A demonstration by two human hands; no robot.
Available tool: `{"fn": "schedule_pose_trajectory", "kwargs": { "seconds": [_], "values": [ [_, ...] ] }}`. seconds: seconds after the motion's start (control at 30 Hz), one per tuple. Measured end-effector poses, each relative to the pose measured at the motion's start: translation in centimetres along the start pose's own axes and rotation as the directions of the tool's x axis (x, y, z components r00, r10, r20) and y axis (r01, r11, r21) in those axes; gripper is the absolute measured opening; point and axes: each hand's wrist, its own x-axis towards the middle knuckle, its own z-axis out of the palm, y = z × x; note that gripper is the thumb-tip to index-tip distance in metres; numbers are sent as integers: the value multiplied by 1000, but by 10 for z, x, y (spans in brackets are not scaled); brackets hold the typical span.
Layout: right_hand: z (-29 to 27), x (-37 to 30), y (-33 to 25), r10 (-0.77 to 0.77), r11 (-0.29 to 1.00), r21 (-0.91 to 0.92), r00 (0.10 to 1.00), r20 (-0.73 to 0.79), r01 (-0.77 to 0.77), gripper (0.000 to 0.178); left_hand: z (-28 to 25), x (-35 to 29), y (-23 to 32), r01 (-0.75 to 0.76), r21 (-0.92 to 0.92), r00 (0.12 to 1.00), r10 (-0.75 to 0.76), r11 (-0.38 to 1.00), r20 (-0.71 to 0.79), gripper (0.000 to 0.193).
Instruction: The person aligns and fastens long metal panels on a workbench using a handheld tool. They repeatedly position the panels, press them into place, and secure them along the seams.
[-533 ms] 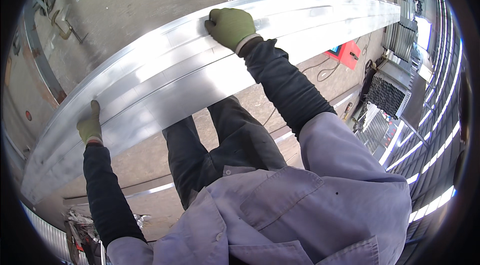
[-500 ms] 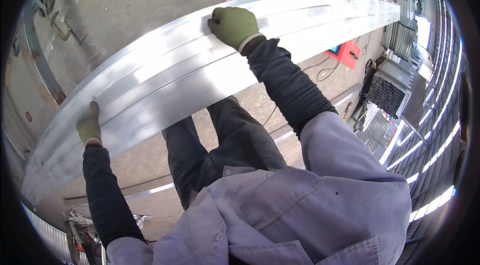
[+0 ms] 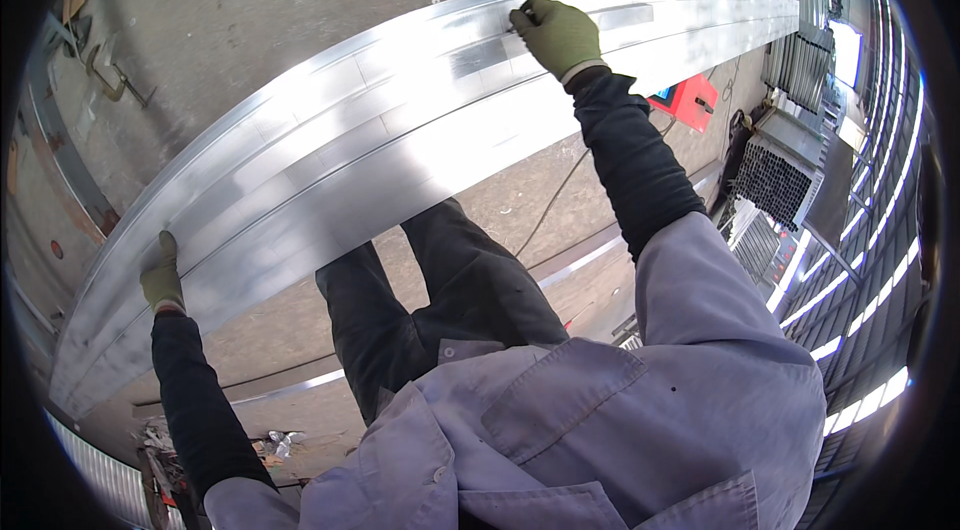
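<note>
A long, shiny metal panel with lengthwise ridges lies across in front of me, curved by the lens. Near its left end, my left hand, in a green glove, rests on it with one digit stretched out; the other fingers are mostly hidden. My right hand, also gloved in green, is over the panel's far half, right of the middle. Its fingers are curled together; a small dark bit shows at their tips, too small to name.
A red machine with a small screen sits beyond the panel's near edge, to the right. Bundled metal tubes are stacked farther right. A clamp lies at the far left. My legs are close to the panel's near edge.
My right hand has slid rightward along the panel, staying closed. My left hand appears slightly lower and farther left, and the view has shifted a little.
</note>
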Motion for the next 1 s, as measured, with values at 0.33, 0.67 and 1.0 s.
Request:
{"fn": "schedule_pose_trajectory", "kwargs": {
  "seconds": [0.33,0.67,1.0],
  "values": [
    [-11,18,66,104,993,-49,994,-32,-105,37,1,7,-4,-13,43,999,12,999,30,117],
    [-13,28,109,209,978,-16,977,-40,-210,40,6,16,-13,-16,64,1000,15,998,14,112],
    [-19,36,136,262,961,-75,963,-66,-266,42,7,14,-17,-63,31,998,63,998,-10,105]
  ]
}}
